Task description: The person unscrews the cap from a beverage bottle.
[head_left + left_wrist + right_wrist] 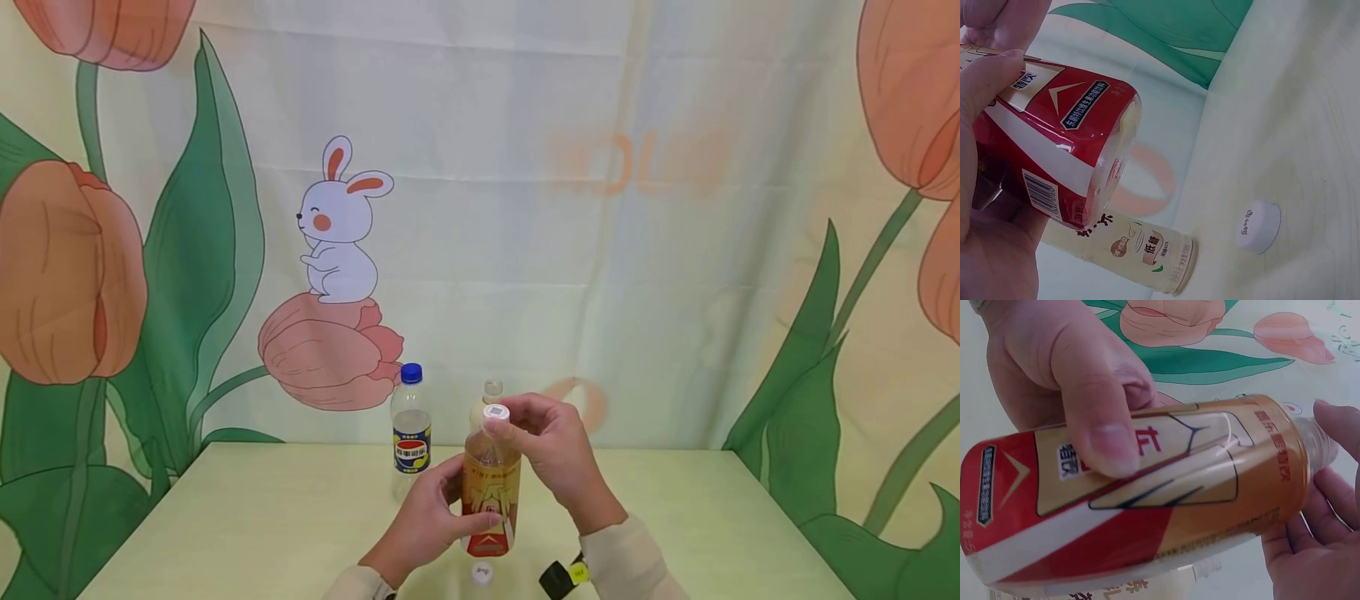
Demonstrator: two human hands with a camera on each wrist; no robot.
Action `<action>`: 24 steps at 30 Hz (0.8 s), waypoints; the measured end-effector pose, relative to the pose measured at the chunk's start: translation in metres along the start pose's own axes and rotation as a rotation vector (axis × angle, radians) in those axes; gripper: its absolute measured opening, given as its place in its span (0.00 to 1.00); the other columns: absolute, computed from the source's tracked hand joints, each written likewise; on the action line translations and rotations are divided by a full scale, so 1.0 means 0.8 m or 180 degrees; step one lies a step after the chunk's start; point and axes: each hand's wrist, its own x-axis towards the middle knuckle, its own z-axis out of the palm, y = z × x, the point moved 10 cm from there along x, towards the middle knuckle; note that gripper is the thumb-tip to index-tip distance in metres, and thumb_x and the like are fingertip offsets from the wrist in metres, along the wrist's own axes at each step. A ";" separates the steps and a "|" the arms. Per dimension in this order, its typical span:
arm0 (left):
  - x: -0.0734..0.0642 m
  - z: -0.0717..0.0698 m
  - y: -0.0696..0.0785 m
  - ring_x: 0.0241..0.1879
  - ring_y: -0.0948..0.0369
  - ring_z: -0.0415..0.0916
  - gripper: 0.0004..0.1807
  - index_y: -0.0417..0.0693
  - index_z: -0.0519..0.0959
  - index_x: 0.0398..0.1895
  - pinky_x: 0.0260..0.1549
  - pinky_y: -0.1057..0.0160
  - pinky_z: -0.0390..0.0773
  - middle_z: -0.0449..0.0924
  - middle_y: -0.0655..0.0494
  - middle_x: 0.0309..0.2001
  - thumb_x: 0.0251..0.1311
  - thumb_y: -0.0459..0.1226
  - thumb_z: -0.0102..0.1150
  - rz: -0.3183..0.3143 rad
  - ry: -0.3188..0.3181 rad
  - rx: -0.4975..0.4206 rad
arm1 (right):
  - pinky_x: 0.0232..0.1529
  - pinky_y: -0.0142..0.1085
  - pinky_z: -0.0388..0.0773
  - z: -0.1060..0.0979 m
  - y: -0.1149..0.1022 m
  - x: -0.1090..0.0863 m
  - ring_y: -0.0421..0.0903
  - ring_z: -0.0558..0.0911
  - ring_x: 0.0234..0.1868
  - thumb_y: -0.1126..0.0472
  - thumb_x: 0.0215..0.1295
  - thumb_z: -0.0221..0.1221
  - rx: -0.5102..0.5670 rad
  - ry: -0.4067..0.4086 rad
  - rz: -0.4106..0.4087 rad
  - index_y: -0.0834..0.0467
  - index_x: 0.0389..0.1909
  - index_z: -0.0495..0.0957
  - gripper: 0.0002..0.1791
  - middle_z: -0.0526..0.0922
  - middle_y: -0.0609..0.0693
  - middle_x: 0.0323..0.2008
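My left hand (431, 517) grips the body of a plastic drink bottle (491, 492) with a red and gold label, thumb across its front. The bottle is held upright, its base raised above the table in the left wrist view. At its top my right hand (558, 454) pinches the white bottle cap (496, 412) between thumb and fingers. In the right wrist view the clear bottle neck (1322, 447) shows beside that hand, and the cap is hidden. A loose white cap (1259, 226) lies on the table below the held bottle.
Behind the held bottle stands a cream-labelled bottle (1141, 250) with an uncapped neck (492, 388). To the left stands a clear bottle (411, 442) with a blue cap. A black device (557, 578) with a yellow tag is by my right sleeve. A printed curtain (480, 208) hangs behind the table (247, 517).
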 end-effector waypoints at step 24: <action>0.001 0.003 0.001 0.61 0.52 0.80 0.40 0.53 0.74 0.67 0.66 0.45 0.77 0.82 0.52 0.60 0.51 0.52 0.79 0.0026 -0.0019 0.0006 | 0.47 0.41 0.80 -0.002 -0.003 -0.002 0.49 0.82 0.43 0.54 0.57 0.76 -0.0117 0.0336 0.0048 0.57 0.40 0.85 0.15 0.88 0.52 0.38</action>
